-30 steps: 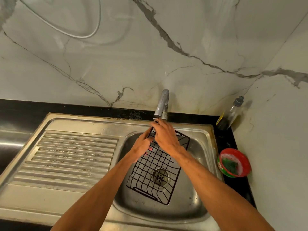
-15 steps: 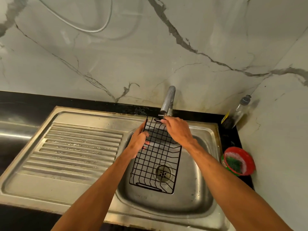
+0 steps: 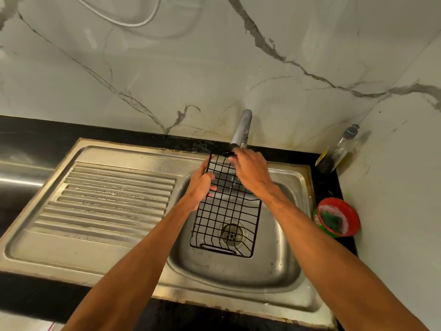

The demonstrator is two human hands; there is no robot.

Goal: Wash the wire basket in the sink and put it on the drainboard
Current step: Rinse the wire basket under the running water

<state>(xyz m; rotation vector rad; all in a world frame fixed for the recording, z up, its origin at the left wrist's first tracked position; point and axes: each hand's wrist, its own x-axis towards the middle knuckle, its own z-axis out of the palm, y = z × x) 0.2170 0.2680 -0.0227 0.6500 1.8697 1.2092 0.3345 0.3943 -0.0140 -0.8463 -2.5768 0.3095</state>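
While my left hand (image 3: 200, 185) grips the basket (image 3: 226, 212) under the tap (image 3: 242, 127), my right hand (image 3: 251, 174) covers its rim, grip unclear; rinsing, I judge, then lift to drainboard (image 3: 107, 194)

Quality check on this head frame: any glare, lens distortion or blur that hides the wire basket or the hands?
Head view: dim warm light; wide-angle bends the counter and sink rim; soft glare on the drainboard ribs; wire basket grid sharp; left hand clear on its left edge; right hand fingertips slightly smeared under the tap, grip unreadable.
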